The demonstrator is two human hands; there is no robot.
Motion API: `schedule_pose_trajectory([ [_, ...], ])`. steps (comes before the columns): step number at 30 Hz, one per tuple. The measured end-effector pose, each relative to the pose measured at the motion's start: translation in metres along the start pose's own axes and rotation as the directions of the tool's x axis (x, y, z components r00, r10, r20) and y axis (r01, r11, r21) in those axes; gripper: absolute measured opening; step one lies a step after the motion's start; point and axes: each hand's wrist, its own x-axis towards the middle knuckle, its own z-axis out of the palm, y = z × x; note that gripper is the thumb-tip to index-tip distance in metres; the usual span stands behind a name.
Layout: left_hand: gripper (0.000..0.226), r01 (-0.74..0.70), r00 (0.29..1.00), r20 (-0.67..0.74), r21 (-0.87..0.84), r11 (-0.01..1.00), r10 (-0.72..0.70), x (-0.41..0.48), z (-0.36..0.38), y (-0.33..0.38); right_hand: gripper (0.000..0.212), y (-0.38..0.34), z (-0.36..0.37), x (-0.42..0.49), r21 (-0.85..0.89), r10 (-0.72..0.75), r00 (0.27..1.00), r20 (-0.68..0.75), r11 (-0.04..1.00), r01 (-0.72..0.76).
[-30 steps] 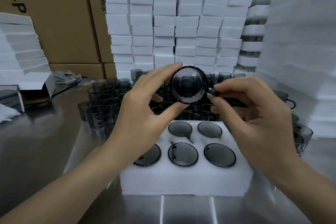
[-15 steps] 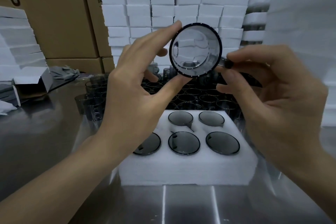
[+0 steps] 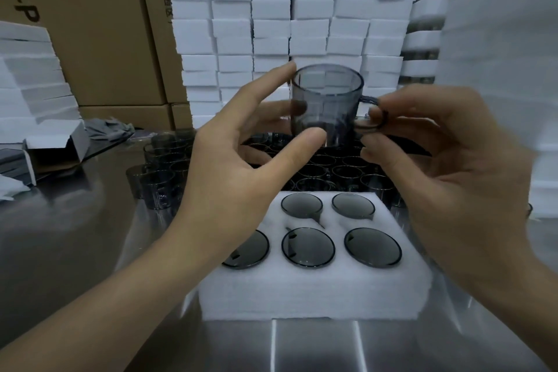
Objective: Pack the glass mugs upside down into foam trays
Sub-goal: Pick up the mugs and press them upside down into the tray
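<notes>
Clasping with the left hand (image 3: 241,166), thumb and forefinger spread wide, the glass mug (image 3: 327,106) at mid-frame, mouth up; pinching its handle (image 3: 370,118) with the right hand (image 3: 437,160) just right of it. Risking a slip when inverting: smooth glass, fingertip holds only, packed mugs (image 3: 308,246) in the foam tray (image 3: 317,296) lying directly below.

Work surface: a reflective steel table (image 3: 60,235). A white foam tray (image 3: 314,296) sits near centre (five pockets visibly filled). Just behind it stands a dense cluster of upright glass mugs (image 3: 157,187). Far left: an open white carton (image 3: 57,145) and a grey cloth (image 3: 111,127).
</notes>
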Motion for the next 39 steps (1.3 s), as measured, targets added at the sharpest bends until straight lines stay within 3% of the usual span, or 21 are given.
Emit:
schedule_pose_trajectory([
  [7, 0.051, 0.132, 0.981, 0.149, -0.058, 0.990, -0.122, 0.001, -0.005, -0.009, 0.030, 0.002, -0.002, 0.005, 0.162, 0.299, 0.954, -0.030, 0.943, -0.290],
  [11, 0.058, 0.162, 0.961, 0.236, -0.070, 0.984, -0.142, -0.001, -0.002, -0.010, 0.028, 0.003, -0.002, 0.011, 0.319, 0.509, 0.857, -0.073, 0.826, -0.464],
  [15, 0.066, 0.173, 0.952, 0.269, -0.085, 0.981, -0.145, -0.004, 0.001, -0.013, 0.026, 0.008, -0.003, 0.012, 0.406, 0.615, 0.788, -0.020, 0.726, -0.555],
  [27, 0.072, 0.181, 0.952, 0.274, -0.140, 0.973, -0.138, -0.003, 0.002, -0.019, 0.034, 0.015, -0.007, 0.010, 0.461, 0.623, 0.782, 0.023, 0.688, -0.561],
  [33, 0.062, 0.217, 0.953, 0.264, -0.245, 0.945, -0.150, -0.002, 0.001, -0.017, 0.031, 0.014, -0.008, 0.009, 0.444, 0.614, 0.787, 0.068, 0.687, -0.575],
  [39, 0.055, 0.097, 0.980, 0.190, -0.212, 0.972, -0.057, -0.001, 0.004, -0.020, 0.034, 0.013, -0.004, 0.006, 0.363, 0.599, 0.788, 0.142, 0.709, -0.604],
])
